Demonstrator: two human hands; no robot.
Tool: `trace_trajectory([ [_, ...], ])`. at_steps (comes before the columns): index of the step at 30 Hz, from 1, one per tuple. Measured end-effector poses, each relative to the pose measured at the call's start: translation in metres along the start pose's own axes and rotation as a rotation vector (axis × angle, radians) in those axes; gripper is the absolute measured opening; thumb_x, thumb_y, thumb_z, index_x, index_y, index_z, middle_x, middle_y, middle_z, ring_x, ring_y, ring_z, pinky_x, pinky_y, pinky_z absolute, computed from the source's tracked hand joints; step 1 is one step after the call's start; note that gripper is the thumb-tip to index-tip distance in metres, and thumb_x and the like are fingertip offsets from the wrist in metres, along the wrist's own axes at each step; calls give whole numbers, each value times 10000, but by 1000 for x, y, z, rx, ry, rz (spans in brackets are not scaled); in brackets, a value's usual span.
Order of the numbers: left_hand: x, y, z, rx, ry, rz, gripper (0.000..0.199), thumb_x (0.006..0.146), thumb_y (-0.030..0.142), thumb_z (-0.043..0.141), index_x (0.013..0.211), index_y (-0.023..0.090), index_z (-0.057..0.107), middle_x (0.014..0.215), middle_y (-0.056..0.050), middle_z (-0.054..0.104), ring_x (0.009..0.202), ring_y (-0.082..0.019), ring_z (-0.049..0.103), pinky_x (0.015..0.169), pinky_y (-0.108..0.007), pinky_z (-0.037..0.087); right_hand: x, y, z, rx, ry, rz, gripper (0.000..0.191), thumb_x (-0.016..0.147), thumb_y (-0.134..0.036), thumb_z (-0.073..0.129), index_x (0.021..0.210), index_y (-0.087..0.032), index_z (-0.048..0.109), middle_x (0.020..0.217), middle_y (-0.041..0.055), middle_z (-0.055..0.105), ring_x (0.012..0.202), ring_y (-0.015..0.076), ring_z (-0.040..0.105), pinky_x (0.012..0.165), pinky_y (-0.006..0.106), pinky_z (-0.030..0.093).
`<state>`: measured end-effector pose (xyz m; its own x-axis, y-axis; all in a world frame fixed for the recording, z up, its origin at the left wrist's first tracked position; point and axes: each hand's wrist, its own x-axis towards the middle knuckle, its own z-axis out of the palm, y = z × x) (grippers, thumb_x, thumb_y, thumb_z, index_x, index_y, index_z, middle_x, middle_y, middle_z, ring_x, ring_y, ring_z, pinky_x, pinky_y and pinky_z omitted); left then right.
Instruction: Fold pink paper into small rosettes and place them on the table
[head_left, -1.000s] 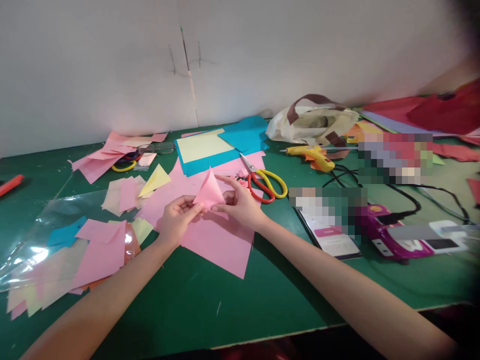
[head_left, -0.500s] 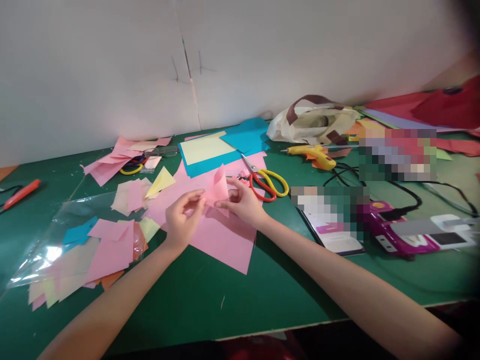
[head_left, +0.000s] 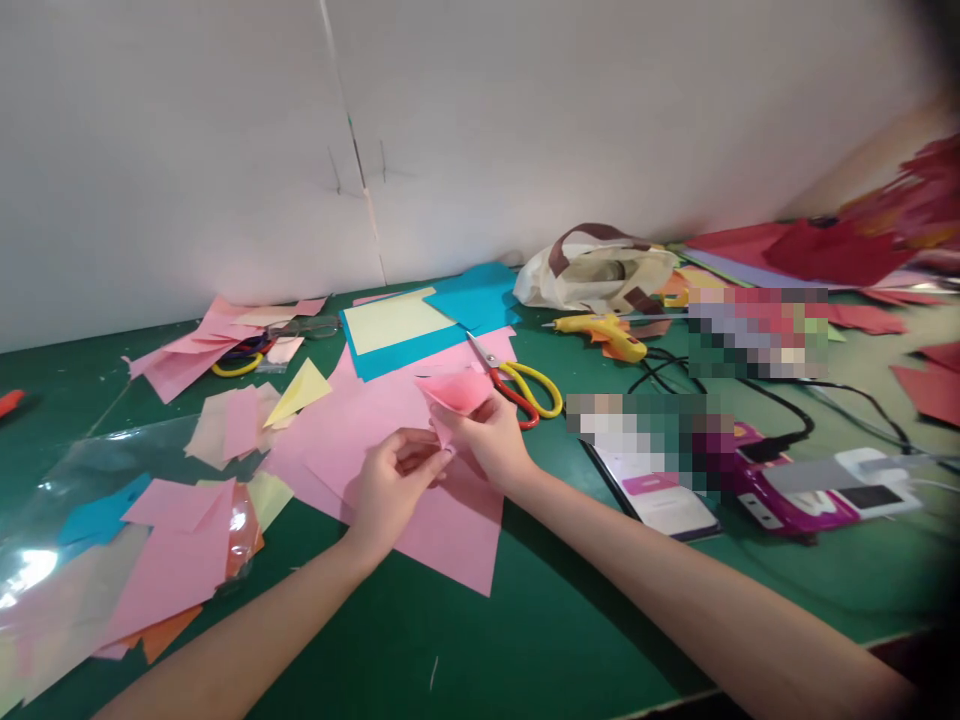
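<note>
A small pink paper cone [head_left: 460, 392] is held over the middle of the pile, its wide mouth up and its point down. My right hand [head_left: 492, 440] is closed around its side. At the lower point, my left hand [head_left: 394, 488] pinches the paper between thumb and fingers. Beneath both hands lie large pink paper sheets [head_left: 469, 545]. Scissors [head_left: 551, 385] with one red and one yellow handle lie just behind my right hand. A folded yellow paper piece [head_left: 301, 392] rests beyond my left hand.
At the left, a clear plastic bag [head_left: 176, 445] holds paper scraps. A yellow glue gun [head_left: 604, 335], a phone [head_left: 660, 490] and a purple power strip [head_left: 795, 490] with cables lie to the right. A cream bag [head_left: 577, 285] stands near the wall, beside blue sheets [head_left: 480, 295].
The cone has turned from upright and loosely rolled to mouth up with its point down. My left hand has moved to the lower point. The whole view has shifted slightly.
</note>
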<state>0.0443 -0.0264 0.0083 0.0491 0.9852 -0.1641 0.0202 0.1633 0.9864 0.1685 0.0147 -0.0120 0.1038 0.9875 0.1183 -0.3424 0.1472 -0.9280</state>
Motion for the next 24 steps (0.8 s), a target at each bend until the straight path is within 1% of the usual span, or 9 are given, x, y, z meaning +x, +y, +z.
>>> trace_trajectory([
  [2,-1,2,-2,-17,26,-7,236,692,279,726,855,142,625,773,-41,693,638,-132,662,643,-257,563,-1,-1,0,-29,4,-8,234,626,-274,759,734,-189,570,675,-21,636,625,133,602,615,268,500],
  [4,-1,4,-3,-34,71,10,211,676,251,736,830,143,640,789,-40,700,694,-138,678,680,-244,560,-2,-3,1,-60,-20,-18,208,662,-304,728,754,-184,586,709,0,647,651,149,610,618,279,500],
  [7,0,5,-5,-42,126,37,185,665,253,752,780,149,651,725,-18,697,667,-124,673,663,-215,548,-6,-7,1,-158,-71,-43,171,687,-302,696,754,-183,593,712,12,658,657,166,617,613,288,502],
  [9,1,3,-5,-52,150,49,180,681,280,744,778,151,665,677,-11,694,628,-117,661,638,-212,545,-8,-9,2,-228,-142,-54,105,714,-263,665,747,-188,599,715,10,669,654,164,624,621,287,507],
  [10,2,2,-6,-60,158,56,180,691,290,737,789,152,676,678,-14,700,629,-119,660,637,-216,547,-9,-9,2,-237,-185,-41,89,714,-249,661,724,-189,596,690,2,664,638,159,623,616,282,506],
  [12,3,0,-7,-84,173,85,175,702,294,729,806,156,700,718,-25,721,666,-128,669,670,-227,557,-10,-8,2,-229,-214,-10,98,728,-264,655,704,-189,596,668,-6,660,621,150,623,608,275,505],
  [17,5,-5,-9,-93,205,167,192,699,288,734,861,185,740,846,-39,751,792,-153,686,795,-269,563,-11,-4,0,-205,-202,57,160,739,-333,678,691,-186,634,688,4,681,676,147,646,651,270,514],
  [21,4,-7,-11,-30,222,228,194,685,288,745,865,213,751,903,-34,742,867,-171,677,821,-281,560,-12,-5,0,-214,-165,69,200,746,-369,683,680,-184,646,676,10,683,666,144,645,645,267,518],
  [24,5,-9,-12,-1,215,252,165,702,281,731,857,228,754,897,-27,733,873,-167,671,808,-271,560,-11,-5,0,-204,-143,60,204,750,-358,688,658,-182,637,658,6,680,645,135,638,643,261,517],
])
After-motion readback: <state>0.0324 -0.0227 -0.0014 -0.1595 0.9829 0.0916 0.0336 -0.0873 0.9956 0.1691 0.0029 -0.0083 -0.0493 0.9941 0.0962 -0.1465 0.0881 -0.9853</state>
